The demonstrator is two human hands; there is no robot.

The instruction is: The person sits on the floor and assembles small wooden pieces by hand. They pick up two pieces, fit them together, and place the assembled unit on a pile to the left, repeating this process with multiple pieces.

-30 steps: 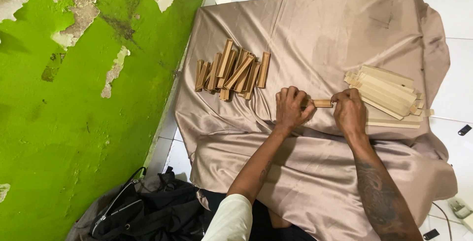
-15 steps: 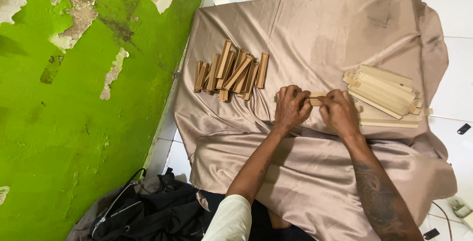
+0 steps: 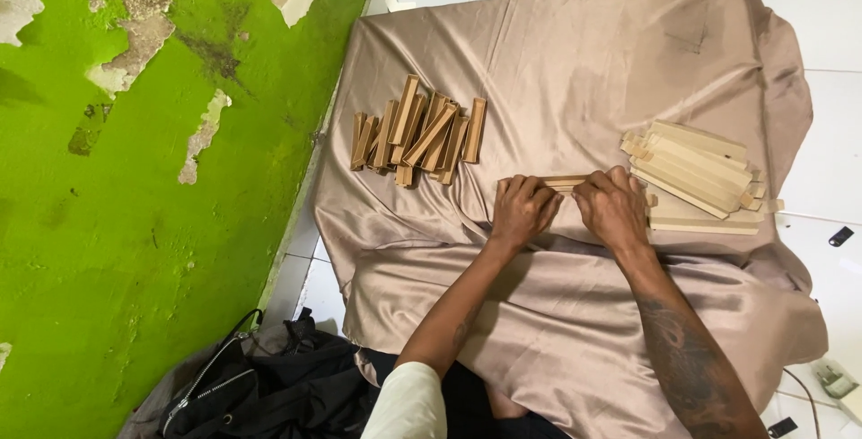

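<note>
Two hands on one wooden strip, centre of the tan cloth (image 3: 575,71).
Left hand (image 3: 523,210) and right hand (image 3: 613,208) curled closed over the wooden strip (image 3: 564,181); folded pieces (image 3: 417,131) far-left of it, flat strips (image 3: 696,174) just right. Best done with even thumb pressure, strip flat on cloth.

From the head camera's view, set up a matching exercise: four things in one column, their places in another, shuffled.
Things:
1. heap of short wooden pieces
2. stack of pale flat slats
3. black bag
4. wooden strip

Places:
A. floor by the green wall, lower left
B. under both hands
C. on the cloth, right of the hands
D. on the cloth, left of the hands, nearer the wall

Pairs: 1-D, 2-C, 3-A, 4-B
</note>
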